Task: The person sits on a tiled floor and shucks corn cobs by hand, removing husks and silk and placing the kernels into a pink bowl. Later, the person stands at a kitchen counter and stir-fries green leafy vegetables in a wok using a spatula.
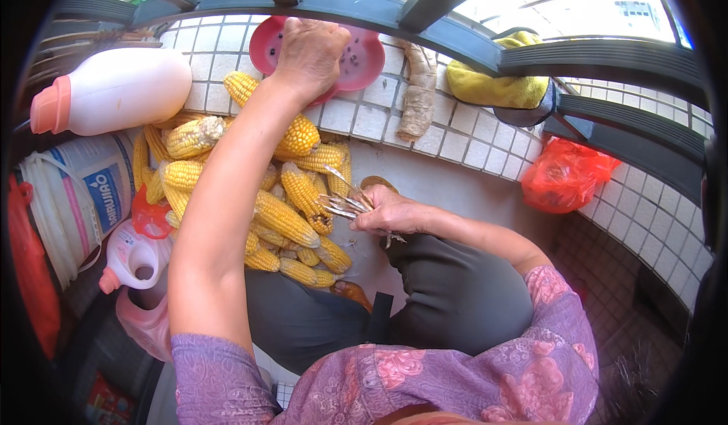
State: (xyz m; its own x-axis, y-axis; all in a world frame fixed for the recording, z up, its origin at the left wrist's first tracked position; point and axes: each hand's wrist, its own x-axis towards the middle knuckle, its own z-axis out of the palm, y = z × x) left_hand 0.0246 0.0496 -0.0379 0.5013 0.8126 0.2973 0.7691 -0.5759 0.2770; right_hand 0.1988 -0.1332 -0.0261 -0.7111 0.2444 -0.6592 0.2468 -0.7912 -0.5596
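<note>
My left hand [314, 49] reaches over a pink lobed plastic dish [372, 61] on the tiled ledge. Small dark seeds lie scattered in the dish. The back of this hand faces me, so its fingertips and anything in them are hidden. Near my knee, my right hand [392, 210] is closed around a bunch of dry, split seed pods [348, 202], whose thin ends stick out on both sides. Left of the pods, and partly behind my left forearm, is a heap of yellow corn cobs [287, 217] with bare kernels.
A large white bottle [128, 89] with an orange cap lies at the left, above a white bucket [94, 180]. Below are detergent jugs [133, 254]. The ledge bears a thick root [418, 92] and a red plastic bag [569, 175]. Metal railing [352, 4] crosses above, holding a yellow cloth [500, 84].
</note>
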